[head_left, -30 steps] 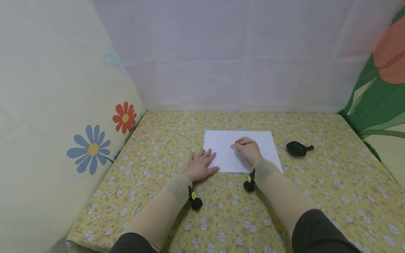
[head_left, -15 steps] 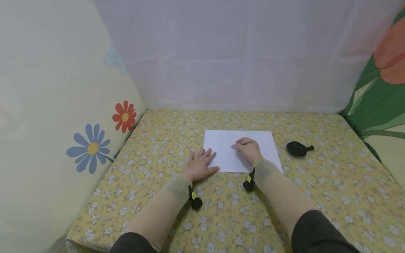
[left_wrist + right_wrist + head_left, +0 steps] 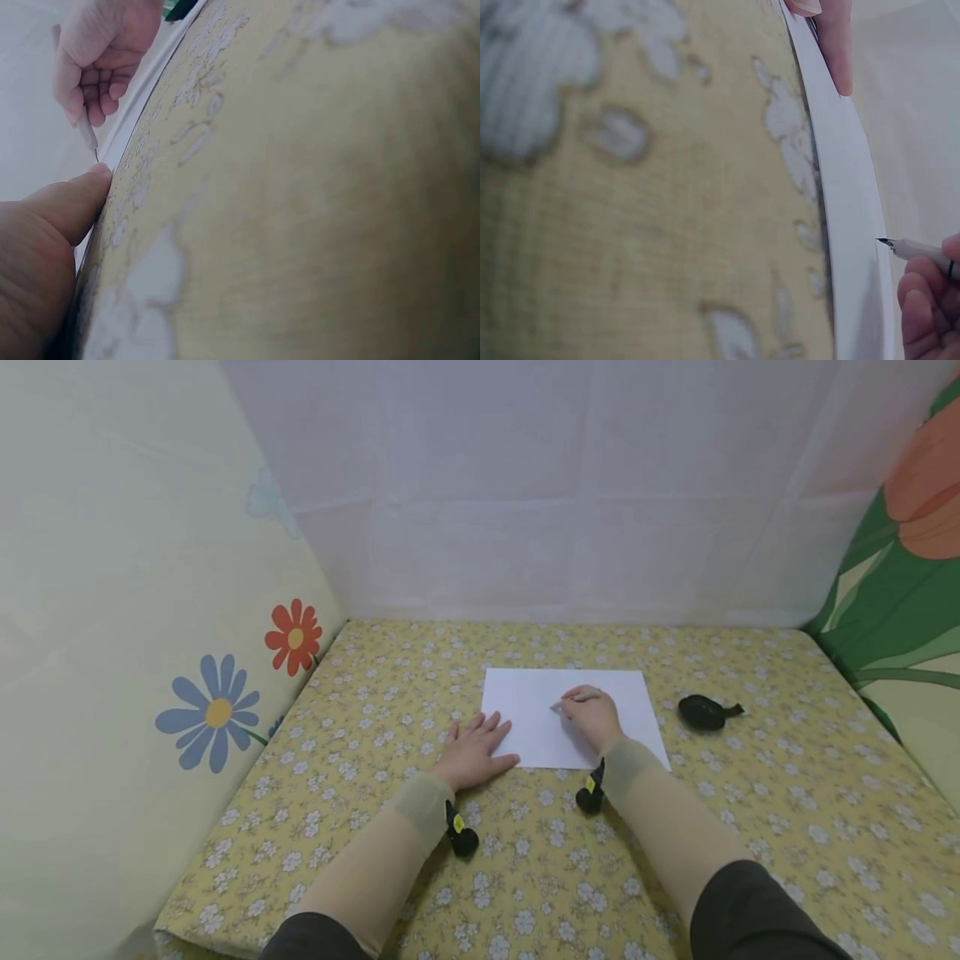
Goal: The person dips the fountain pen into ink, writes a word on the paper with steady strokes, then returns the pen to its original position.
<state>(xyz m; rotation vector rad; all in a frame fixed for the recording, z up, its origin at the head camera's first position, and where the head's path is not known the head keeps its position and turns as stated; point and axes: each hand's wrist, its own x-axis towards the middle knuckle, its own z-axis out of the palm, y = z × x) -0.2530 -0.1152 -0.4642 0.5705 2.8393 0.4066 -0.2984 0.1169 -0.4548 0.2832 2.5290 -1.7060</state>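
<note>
There: I see the pen (image 3: pixel 915 250) has inched toward three o'clock, near the middle of the white paper (image 3: pixel 517 689), suggesting pen work underway; the right hand (image 3: pixel 592 717) pinches it, while the left hand (image 3: pixel 472 758), fingers spread, rests over the paper's eight o'clock corner.

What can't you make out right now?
Head view: near-left corner of the paper, covered by the left hand.
Head view: any fine marks on the paper, too small to tell.
Right wrist view: back end of the pen, cut off by the right edge.
Head view: what the black item is, too small.
</note>
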